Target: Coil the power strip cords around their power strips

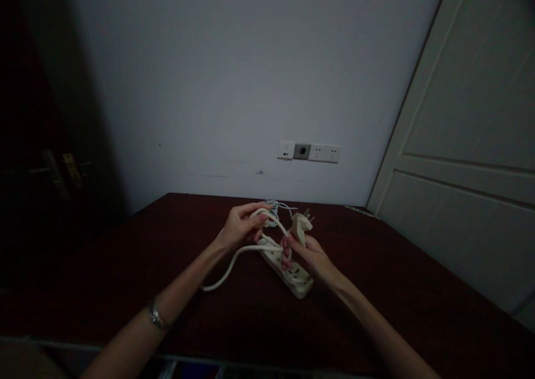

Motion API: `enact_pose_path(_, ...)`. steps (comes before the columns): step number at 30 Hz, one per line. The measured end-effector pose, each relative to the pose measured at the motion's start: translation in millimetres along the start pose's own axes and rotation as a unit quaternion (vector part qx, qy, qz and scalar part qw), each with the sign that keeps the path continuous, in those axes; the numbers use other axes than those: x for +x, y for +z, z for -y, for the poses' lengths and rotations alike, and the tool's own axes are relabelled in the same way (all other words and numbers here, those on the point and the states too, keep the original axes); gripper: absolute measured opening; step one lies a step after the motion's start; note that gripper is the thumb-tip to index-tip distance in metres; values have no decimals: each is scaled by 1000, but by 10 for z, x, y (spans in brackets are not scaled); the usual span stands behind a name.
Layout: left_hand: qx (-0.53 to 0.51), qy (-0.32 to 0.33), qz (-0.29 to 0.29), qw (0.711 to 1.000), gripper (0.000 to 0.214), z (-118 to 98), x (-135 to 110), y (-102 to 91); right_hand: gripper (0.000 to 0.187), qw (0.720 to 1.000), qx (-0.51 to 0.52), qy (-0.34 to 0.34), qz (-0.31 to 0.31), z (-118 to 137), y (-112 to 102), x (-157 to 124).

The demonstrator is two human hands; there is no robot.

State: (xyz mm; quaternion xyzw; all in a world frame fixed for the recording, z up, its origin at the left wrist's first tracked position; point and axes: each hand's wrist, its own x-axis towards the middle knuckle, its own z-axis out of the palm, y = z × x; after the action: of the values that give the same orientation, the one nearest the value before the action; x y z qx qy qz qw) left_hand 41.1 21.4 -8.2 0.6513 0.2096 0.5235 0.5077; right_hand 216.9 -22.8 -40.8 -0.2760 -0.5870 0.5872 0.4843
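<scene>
A cream power strip [296,277] lies on the dark red table [209,312]. Its thick white cord [228,267] loops up from the table between my hands. My left hand [240,228] is closed around a bend of that cord, just above the strip's far end. My right hand [311,256] pinches the cord close to the cream plug [300,226], which sticks up above its fingers. A thinner white wire [281,205] lies behind the hands.
A row of white wall sockets [309,151] sits on the wall beyond the table. A pale door [468,145] stands at the right. A dark door with a handle [62,173] is at the left. A bracelet [155,314] is on my left wrist.
</scene>
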Motion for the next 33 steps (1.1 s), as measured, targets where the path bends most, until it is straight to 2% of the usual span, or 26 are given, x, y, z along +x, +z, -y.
enact_pose_path(5,-60,-72,150,984,49,-30,-108,-320,35,988,-116,-31,-100,250,-21,-90)
enact_pose_path(10,-63,-135,230,962,63,-84,-150,-418,36,962,-181,-59,-194,382,8,-114)
enact_pose_path(15,3,-123,209,970,57,-241,-207,-341,29,948,-212,-90,-217,395,-38,-76)
enact_pose_path(18,76,-123,183,972,52,-296,-229,-306,25,939,-257,-112,-198,391,-83,-82)
enact_pose_path(22,79,-116,181,974,51,-214,-228,-343,21,925,-308,-143,-171,395,-96,-111)
enact_pose_path(27,77,-122,204,968,61,-116,-222,-344,18,917,-338,-161,-139,387,-81,-112)
enact_pose_path(31,170,-60,202,963,37,-158,-186,-216,16,907,-375,-178,-79,393,-67,-72)
enact_pose_path(33,196,-43,166,965,28,-180,-148,-168,15,894,-396,-200,-61,428,-67,-48)
